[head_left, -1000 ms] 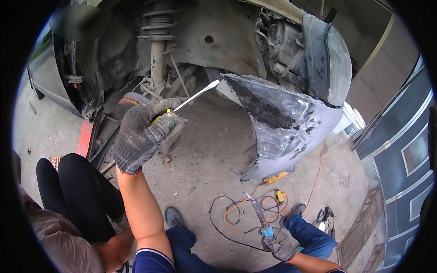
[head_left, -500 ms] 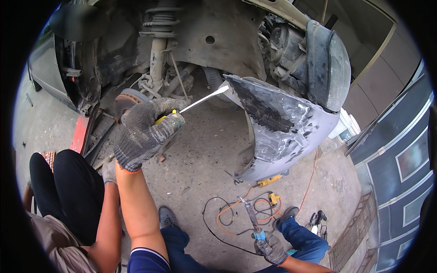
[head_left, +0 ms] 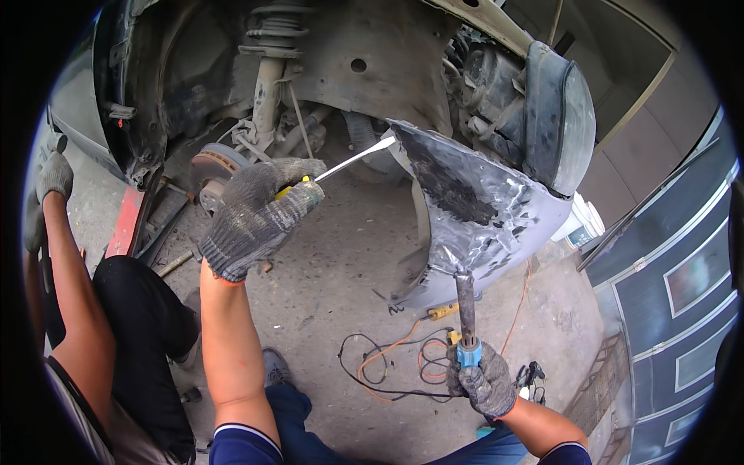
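Note:
My left hand, in a grey knit glove, is wrapped round the yellow handle of a flat-bladed screwdriver. The blade's tip meets the upper left corner of a grey car body panel, whose face is scraped, with a dark patch. In my gloved right hand is a large soldering iron with a blue collar, pointing up. Its bent tip overlaps the panel's lower part; contact I cannot tell. A black cable trails from the iron.
Behind are the open wheel well with a strut, a brake disc and a headlight. Cables coil on the floor. At left a co-worker's gloved hand grips a tool handle beside a red bar. A white bucket stands right.
My right hand has raised the soldering iron from low down to in front of the panel. The screwdriver stays at the panel's corner. The co-worker's arm has swung up at the left.

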A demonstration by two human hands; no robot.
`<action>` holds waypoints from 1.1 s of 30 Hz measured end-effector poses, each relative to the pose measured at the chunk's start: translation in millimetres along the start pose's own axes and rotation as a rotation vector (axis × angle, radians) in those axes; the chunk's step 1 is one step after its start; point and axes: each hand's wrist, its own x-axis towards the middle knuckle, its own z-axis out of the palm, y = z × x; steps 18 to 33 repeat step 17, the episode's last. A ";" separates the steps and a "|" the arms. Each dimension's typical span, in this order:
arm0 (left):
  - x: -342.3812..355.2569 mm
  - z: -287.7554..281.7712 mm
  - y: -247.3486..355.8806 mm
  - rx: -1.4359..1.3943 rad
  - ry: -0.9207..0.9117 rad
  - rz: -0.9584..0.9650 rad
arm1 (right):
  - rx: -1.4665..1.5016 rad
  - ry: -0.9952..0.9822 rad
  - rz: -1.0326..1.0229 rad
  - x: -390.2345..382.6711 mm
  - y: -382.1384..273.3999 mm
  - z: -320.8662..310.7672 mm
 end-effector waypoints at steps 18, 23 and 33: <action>17.0 61.7 -13.5 0.040 -0.066 0.027 | -0.083 0.070 -0.140 36.0 -79.8 -26.5; 17.0 61.7 -13.5 0.040 -0.066 0.027 | -0.083 0.070 -0.140 36.0 -79.8 -26.5; 17.0 61.7 -13.5 0.040 -0.066 0.027 | -0.083 0.070 -0.140 36.0 -79.8 -26.5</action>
